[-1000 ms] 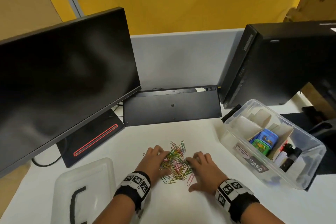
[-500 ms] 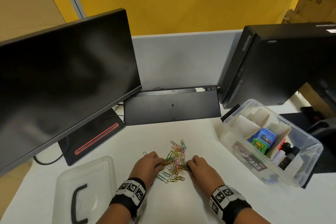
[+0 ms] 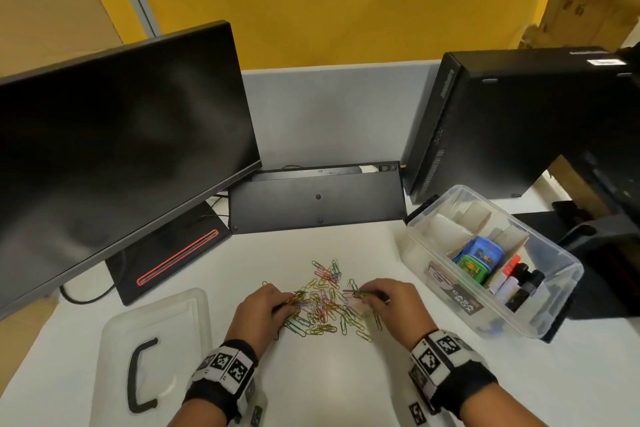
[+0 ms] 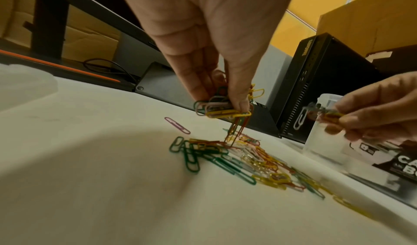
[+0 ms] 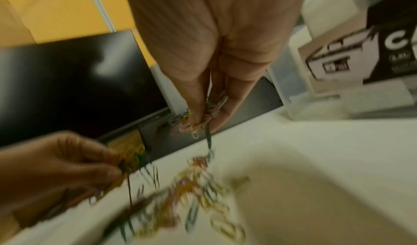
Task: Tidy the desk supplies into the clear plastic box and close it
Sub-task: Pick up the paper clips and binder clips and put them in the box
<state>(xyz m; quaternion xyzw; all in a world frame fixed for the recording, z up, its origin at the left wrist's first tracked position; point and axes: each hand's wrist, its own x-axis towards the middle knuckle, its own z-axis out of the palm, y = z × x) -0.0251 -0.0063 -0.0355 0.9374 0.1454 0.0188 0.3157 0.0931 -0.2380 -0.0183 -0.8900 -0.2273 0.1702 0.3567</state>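
Note:
Coloured paper clips (image 3: 323, 308) lie in a loose heap on the white desk. My left hand (image 3: 268, 305) pinches a bunch of them (image 4: 222, 106) just above the heap, with a few dangling down. My right hand (image 3: 384, 298) pinches a smaller bunch (image 5: 198, 122) on the heap's right side. The clear plastic box (image 3: 446, 291) stands open to the right, holding card dividers, a blue and a green item and dark markers. Its clear lid (image 3: 156, 322) with a black handle lies flat at the left front.
A black monitor (image 3: 114, 149) stands at the left with its base (image 3: 173, 253) on the desk. A black keyboard (image 3: 315, 201) leans on edge at the back. A black computer case (image 3: 519, 121) stands behind the box. Bare desk lies in front of the heap.
Both hands went from lying over the heap to pinching clips, then drew apart and lifted slightly, each holding a bunch. The heap has spread a little.

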